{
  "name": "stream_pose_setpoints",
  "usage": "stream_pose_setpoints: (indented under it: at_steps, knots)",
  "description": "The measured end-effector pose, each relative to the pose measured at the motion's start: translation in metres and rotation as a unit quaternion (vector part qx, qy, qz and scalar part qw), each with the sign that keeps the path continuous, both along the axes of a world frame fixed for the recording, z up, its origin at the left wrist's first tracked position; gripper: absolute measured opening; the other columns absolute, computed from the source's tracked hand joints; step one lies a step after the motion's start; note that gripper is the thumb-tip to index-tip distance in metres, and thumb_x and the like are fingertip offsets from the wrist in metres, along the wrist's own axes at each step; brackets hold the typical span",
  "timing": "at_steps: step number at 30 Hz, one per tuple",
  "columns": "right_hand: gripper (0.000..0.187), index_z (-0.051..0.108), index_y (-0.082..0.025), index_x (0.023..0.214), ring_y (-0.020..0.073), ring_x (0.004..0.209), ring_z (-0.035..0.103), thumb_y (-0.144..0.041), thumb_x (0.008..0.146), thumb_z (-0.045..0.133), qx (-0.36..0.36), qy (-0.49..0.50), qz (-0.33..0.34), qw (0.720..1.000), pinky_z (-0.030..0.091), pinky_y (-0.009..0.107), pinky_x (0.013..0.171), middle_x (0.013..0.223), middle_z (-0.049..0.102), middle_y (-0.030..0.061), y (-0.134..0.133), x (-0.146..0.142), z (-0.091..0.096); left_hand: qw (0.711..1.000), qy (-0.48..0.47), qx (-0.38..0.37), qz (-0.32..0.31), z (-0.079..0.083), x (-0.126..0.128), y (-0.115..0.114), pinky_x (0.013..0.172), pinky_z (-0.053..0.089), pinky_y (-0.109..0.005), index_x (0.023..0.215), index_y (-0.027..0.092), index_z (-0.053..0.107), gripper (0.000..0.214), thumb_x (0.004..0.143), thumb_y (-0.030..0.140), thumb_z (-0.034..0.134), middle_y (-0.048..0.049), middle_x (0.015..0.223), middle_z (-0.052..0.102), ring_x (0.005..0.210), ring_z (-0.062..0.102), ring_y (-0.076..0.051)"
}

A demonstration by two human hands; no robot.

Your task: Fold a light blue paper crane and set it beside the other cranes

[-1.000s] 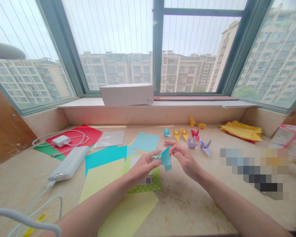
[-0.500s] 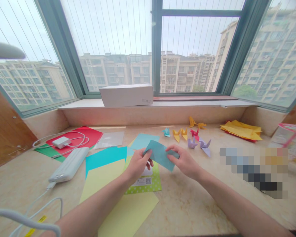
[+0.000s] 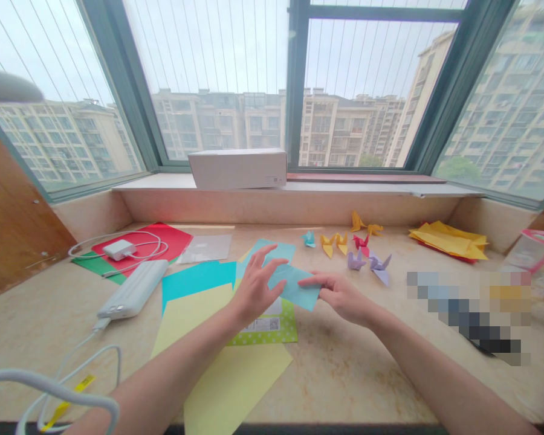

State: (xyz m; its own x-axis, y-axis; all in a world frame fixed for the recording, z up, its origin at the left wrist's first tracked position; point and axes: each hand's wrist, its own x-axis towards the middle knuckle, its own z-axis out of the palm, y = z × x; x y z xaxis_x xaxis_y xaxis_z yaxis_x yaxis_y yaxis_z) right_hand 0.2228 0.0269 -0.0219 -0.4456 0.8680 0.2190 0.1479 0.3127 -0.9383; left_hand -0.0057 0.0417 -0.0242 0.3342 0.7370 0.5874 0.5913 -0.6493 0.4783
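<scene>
A light blue sheet of origami paper (image 3: 299, 289) is held above the work surface. My right hand (image 3: 344, 297) grips its right edge, with the index finger lying on top and the other fingers partly hidden. Beside the sheet's left side, my left hand (image 3: 257, 285) is open, fingers spread; whether it touches the paper I cannot tell. Under the hands lies a green dotted packet (image 3: 288, 329) with a white label. Another light blue sheet (image 3: 283, 249) rests behind my left hand. Pale yellow sheets (image 3: 236, 383) and a brighter blue sheet (image 3: 194, 281) lie to the left and in front.
Several folded paper cranes stand at the back, including a blue crane (image 3: 308, 239), a red crane (image 3: 361, 244) and a purple crane (image 3: 381, 267). Yellow papers (image 3: 448, 238) lie far right. A power bank (image 3: 133, 290), cables and red paper (image 3: 172, 235) occupy the left. A white box (image 3: 238, 169) sits on the sill.
My left hand has let go of the blue sheet's left corner and spread its fingers. The right hand keeps hold, its index finger now extended over the sheet. The view has shifted slightly.
</scene>
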Motion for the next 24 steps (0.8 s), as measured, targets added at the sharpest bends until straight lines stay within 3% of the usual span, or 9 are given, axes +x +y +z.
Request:
stream_pose_setpoints:
  at_steps: [2, 4, 8, 12, 16, 19, 24]
  knots:
    - [0.042, 0.075, -0.029, 0.107, 0.022, 0.101, 0.067, -0.012, 0.077, 0.052, -0.009, 0.002, 0.058, 0.998, 0.054, 0.038, 0.087, 0.12, 0.068, 0.0022, -0.001, 0.0, -0.001, 0.996, 0.075, 0.0, -0.047, 0.0, 0.0, -0.002, 0.111, 0.032, -0.048, 0.108, 0.024, 0.066, 0.021, 0.088, 0.021, 0.059, -0.0095, 0.141, 0.05, 0.132, 0.043, -0.029]
    - [0.04, 0.074, -0.03, 0.111, 0.0222, 0.101, 0.068, -0.013, 0.079, 0.055, -0.004, -0.003, 0.084, 0.996, 0.054, 0.038, 0.087, 0.123, 0.066, 0.0026, 0.0, 0.001, -0.003, 0.992, 0.099, -0.025, -0.079, -0.003, 0.002, -0.002, 0.106, 0.039, -0.044, 0.107, 0.022, 0.067, 0.02, 0.09, 0.02, 0.055, -0.0098, 0.13, 0.06, 0.123, 0.052, -0.027]
    - [0.026, 0.078, -0.028, 0.096, 0.026, 0.11, 0.063, -0.014, 0.078, 0.065, 0.093, -0.103, 0.015, 0.99, 0.049, 0.045, 0.097, 0.126, 0.062, 0.007, 0.005, 0.008, -0.012, 0.986, 0.116, -0.071, -0.096, -0.009, 0.003, -0.002, 0.097, 0.045, -0.039, 0.108, 0.02, 0.067, 0.023, 0.089, 0.018, 0.054, -0.0097, 0.114, 0.069, 0.108, 0.062, -0.025]
    - [0.008, 0.08, -0.029, 0.082, 0.031, 0.123, 0.054, -0.025, 0.078, 0.074, 0.167, -0.186, -0.03, 0.968, 0.039, 0.053, 0.105, 0.136, 0.056, 0.0085, 0.008, 0.016, -0.017, 0.981, 0.136, -0.065, -0.119, -0.012, 0.003, -0.002, 0.092, 0.046, -0.037, 0.098, 0.02, 0.072, 0.018, 0.086, 0.018, 0.058, -0.0098, 0.111, 0.07, 0.102, 0.064, -0.026]
    - [0.019, 0.079, -0.027, 0.081, 0.0242, 0.096, 0.064, -0.036, 0.088, 0.064, 0.197, -0.223, -0.004, 0.955, 0.047, 0.042, 0.09, 0.105, 0.069, 0.0081, 0.01, 0.016, -0.013, 0.974, 0.166, -0.053, -0.146, -0.012, 0.004, -0.002, 0.09, 0.045, -0.036, 0.082, 0.02, 0.074, 0.016, 0.086, 0.017, 0.058, -0.009, 0.107, 0.071, 0.099, 0.063, -0.026]
    - [0.021, 0.076, -0.023, 0.076, 0.0177, 0.071, 0.06, -0.036, 0.088, 0.063, 0.168, -0.209, -0.011, 0.963, 0.047, 0.032, 0.069, 0.076, 0.069, 0.0027, 0.01, 0.014, -0.01, 0.967, 0.175, -0.048, -0.182, -0.011, 0.004, -0.003, 0.087, 0.045, -0.034, 0.082, 0.021, 0.075, 0.02, 0.086, 0.015, 0.056, -0.0078, 0.1, 0.072, 0.094, 0.063, -0.023]
    - [0.023, 0.074, -0.021, 0.074, 0.0156, 0.064, 0.057, -0.039, 0.085, 0.065, 0.085, -0.215, -0.032, 0.972, 0.044, 0.028, 0.061, 0.068, 0.069, -0.0005, 0.01, 0.016, -0.01, 0.962, 0.181, -0.047, -0.197, -0.01, 0.004, -0.006, 0.085, 0.044, -0.033, 0.089, 0.022, 0.075, 0.022, 0.086, 0.014, 0.055, -0.0068, 0.097, 0.072, 0.09, 0.064, -0.022]
